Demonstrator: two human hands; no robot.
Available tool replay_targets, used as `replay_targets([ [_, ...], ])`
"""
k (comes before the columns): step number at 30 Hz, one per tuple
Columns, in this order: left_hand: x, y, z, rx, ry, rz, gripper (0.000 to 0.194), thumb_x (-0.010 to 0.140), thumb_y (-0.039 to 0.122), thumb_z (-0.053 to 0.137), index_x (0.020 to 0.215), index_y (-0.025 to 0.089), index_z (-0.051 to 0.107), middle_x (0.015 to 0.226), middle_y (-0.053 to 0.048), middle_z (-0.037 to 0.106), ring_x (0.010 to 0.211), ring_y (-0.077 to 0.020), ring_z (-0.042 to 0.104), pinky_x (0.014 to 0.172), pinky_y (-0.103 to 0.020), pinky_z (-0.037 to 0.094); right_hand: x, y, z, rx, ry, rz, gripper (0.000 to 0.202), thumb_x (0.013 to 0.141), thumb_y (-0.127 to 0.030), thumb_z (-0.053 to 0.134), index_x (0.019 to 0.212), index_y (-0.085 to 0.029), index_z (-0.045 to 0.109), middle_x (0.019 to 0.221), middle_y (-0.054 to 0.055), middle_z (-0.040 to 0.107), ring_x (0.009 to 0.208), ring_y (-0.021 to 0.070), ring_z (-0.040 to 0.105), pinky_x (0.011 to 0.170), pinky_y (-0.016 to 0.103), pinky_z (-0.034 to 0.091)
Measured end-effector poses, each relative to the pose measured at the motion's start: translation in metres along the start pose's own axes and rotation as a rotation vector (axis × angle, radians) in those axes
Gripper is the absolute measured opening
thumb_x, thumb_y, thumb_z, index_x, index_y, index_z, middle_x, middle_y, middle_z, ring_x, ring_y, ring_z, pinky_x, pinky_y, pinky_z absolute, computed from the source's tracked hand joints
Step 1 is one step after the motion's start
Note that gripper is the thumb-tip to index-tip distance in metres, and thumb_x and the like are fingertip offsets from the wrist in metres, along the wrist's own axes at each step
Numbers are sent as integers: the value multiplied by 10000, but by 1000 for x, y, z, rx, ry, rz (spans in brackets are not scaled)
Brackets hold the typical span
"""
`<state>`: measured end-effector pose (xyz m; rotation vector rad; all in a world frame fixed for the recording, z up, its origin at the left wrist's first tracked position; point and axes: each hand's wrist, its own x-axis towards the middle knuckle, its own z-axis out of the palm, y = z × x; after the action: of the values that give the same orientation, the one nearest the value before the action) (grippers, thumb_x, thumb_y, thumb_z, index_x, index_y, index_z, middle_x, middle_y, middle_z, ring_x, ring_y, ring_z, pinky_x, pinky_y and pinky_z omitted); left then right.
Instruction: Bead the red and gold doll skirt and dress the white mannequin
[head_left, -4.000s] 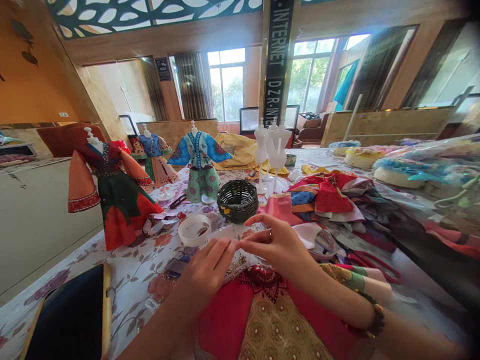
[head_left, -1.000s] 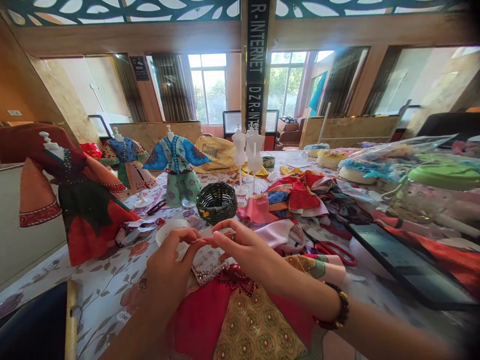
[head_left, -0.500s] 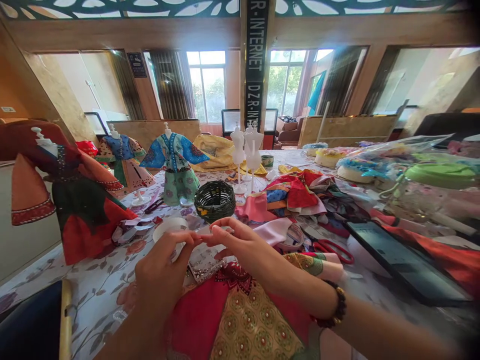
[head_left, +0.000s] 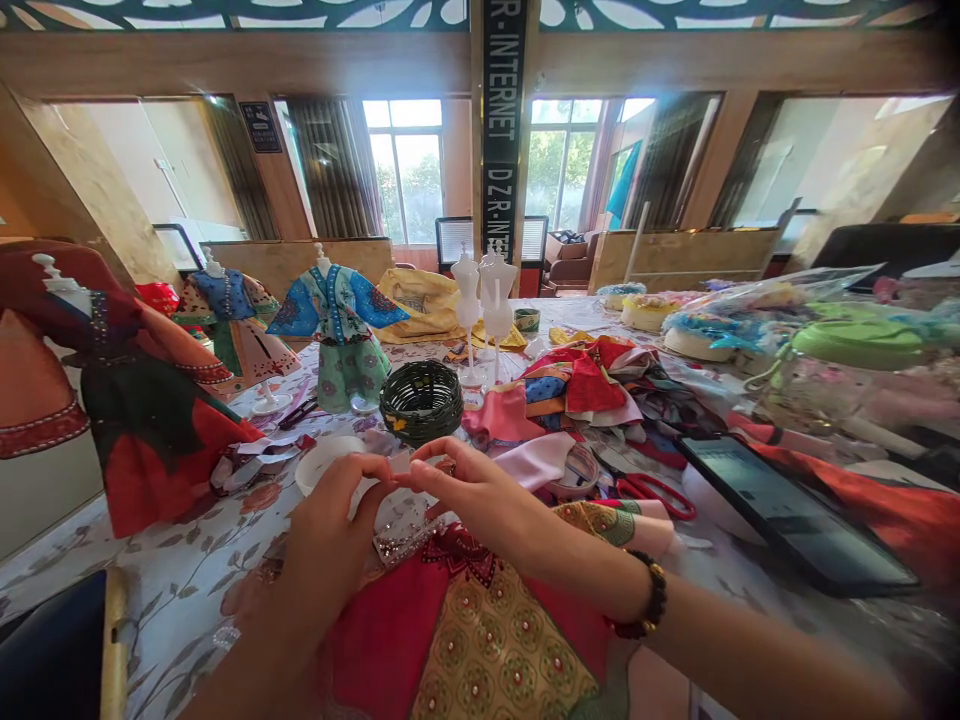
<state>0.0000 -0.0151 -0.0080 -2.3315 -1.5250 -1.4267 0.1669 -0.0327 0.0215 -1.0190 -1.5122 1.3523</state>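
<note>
My left hand is closed, thumb and forefinger pinched together. Its fingertips meet those of my right hand, which is also closed in a pinch. Whatever lies between the fingers is too small to make out. Just below the hands, a clear bag or tray of shiny beads is partly covered by them. Under my forearms lies a small red and gold garment, dotted with beads and with a dark red pointed collar piece. A white round bowl stands behind my left hand, and a dark woven basket beyond the fingertips.
Dressed doll mannequins stand at the left, and bare white forms behind the basket. Fabric scraps, red-handled scissors and a phone lie to the right. A dark case sits at front left.
The whole view has shifted slightly, with the table's things now a little further left. Both hands keep their fingertips together in nearly the same pose.
</note>
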Motion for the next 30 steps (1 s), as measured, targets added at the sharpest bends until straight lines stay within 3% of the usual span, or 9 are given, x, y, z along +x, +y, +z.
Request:
replay_targets([
  [3,0,-1,2,-76,-69,-96,107,802,319,531,742,237,561,769,40,643,735,-164,598,672,-263,421,3,5,-1,-37,-5,-57,146,875,-331,524,937,-199,524,857,21,653,694,124,565,554,238,396],
  [9,0,-4,4,-330,-144,-203,102,792,291,575,739,225,518,773,36,570,796,-149,566,742,-264,421,8,8,-1,78,25,32,50,868,-252,510,867,-212,481,878,44,690,846,156,628,646,268,471],
  [15,1,-4,4,-499,-118,-233,112,766,219,600,727,209,496,775,32,538,772,-123,552,746,-243,446,11,19,-4,41,32,-6,137,816,-259,559,912,-216,471,882,43,713,724,138,630,628,275,465],
  [20,1,1,7,-613,-52,-248,151,748,205,621,699,199,478,754,33,557,738,-106,564,725,-217,464,15,33,-5,-68,90,-109,298,698,-213,667,932,-223,483,777,-3,683,680,145,625,632,277,457],
  [24,0,4,5,-614,-55,-259,163,739,211,626,686,194,474,727,26,576,709,-113,576,706,-229,480,17,39,-4,-194,139,-167,312,657,-153,683,896,-232,498,690,-40,661,600,141,595,625,284,450],
  [30,-2,8,5,-603,-81,-311,157,713,200,654,701,193,498,702,28,609,696,-118,609,694,-233,496,16,39,1,-350,157,-202,296,652,-76,646,873,-230,527,697,-15,709,657,172,628,685,311,448],
])
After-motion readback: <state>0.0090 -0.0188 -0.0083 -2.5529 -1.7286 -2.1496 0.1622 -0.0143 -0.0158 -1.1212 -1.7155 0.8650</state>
